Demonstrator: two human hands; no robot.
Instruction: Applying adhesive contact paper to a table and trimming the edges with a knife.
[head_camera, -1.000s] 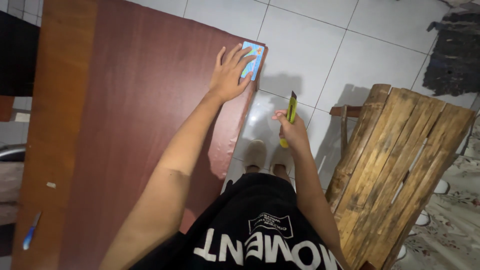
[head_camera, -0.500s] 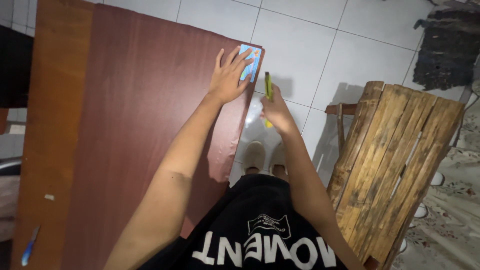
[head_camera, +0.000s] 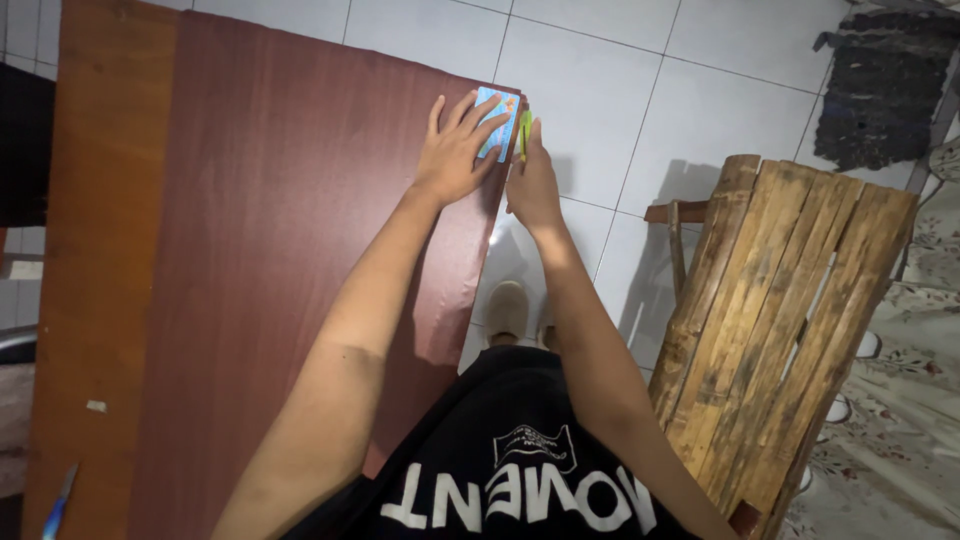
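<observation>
My left hand (head_camera: 455, 150) lies flat, fingers spread, on a small blue card (head_camera: 498, 122) at the far right corner of a dark red-brown sheet (head_camera: 290, 250). The sheet covers a wooden table (head_camera: 105, 250). My right hand (head_camera: 533, 185) grips a yellow-green utility knife (head_camera: 524, 132) and holds it right beside the card's right edge, at the sheet's corner. The knife's blade tip is hidden against the card and my fingers.
A slatted wooden bench (head_camera: 790, 330) stands to my right on the white tiled floor (head_camera: 620, 90). A dark mat (head_camera: 885, 90) lies at the top right. A blue pen (head_camera: 58, 500) rests on the table's left strip. My feet (head_camera: 510, 310) show below the sheet's edge.
My right hand has carried the knife up and left from over the floor to the card's right edge. My left hand has stayed pressed on the card.
</observation>
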